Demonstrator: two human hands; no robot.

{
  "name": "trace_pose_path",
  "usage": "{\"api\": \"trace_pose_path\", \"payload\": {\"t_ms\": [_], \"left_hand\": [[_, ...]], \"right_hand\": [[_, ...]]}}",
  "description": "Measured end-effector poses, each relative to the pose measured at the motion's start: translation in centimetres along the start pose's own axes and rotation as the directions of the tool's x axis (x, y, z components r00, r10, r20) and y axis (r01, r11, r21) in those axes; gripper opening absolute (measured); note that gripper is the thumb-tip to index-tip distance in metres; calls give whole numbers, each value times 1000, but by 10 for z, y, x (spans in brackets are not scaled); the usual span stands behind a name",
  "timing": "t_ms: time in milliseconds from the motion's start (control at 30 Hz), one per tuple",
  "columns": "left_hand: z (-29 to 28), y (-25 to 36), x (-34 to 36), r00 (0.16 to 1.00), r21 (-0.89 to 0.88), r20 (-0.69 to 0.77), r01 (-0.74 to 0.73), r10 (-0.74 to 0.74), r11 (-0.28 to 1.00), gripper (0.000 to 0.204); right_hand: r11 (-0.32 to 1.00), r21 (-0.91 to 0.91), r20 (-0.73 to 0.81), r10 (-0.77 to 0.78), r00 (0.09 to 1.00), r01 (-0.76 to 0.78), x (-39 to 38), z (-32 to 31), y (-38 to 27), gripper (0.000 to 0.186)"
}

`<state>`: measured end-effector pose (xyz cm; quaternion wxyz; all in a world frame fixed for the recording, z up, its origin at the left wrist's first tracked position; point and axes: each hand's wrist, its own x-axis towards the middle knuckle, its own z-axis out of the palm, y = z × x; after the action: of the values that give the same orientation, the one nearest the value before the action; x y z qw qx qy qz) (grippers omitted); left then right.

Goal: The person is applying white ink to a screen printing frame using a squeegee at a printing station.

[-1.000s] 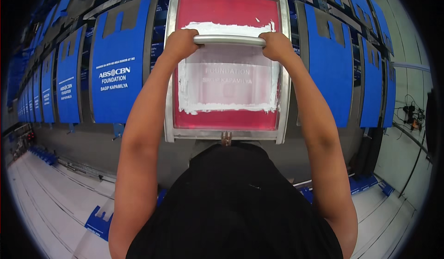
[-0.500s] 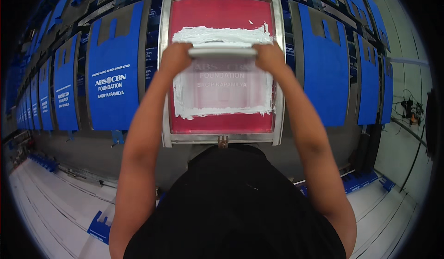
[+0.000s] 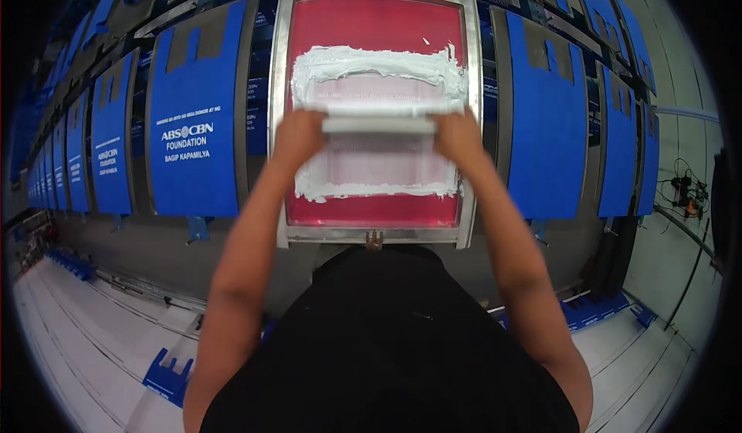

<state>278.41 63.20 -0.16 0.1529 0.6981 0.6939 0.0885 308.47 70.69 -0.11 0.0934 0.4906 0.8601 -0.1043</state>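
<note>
L hand [image 3: 301,141] & R hand [image 3: 457,141] clenched on opp. ends of squeegee [image 3: 379,125], handle btwn them, over red screen [image 3: 375,213]

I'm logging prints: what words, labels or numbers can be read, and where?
Near left bag: legible white lines, round emblem; wording withheld.
Farther left bags: smaller white lettering, the farthest too small to read.
Screen: faint lettering above the bar; blurred below.
Lowest bag: lettering too small.
Near right bag: none visible.
</note>
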Motion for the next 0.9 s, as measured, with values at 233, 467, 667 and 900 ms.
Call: {"api": "trace_pose_path", "payload": {"t_ms": [233, 467, 667, 900], "left_hand": [[-34, -3, 22, 999, 5, 47, 21, -21, 1000, 26], [26, 7, -106, 974, -143, -122, -209, 193, 967, 34], [-11, -18, 61, 996, -6, -54, -65, 65, 998, 24], [-59, -24, 73, 844, 164, -499, -130, 196, 978, 45]], "right_hand": [[998, 70, 36, -2, 999, 0, 17, -52, -3, 43], [981, 161, -125, -89, 988, 108, -108, 30, -30, 42], [999, 18, -85, -40, 996, 42, 54, -22, 13, 35], [993, 84, -13, -79, 997, 79, 107, -95, 16, 52]]}}
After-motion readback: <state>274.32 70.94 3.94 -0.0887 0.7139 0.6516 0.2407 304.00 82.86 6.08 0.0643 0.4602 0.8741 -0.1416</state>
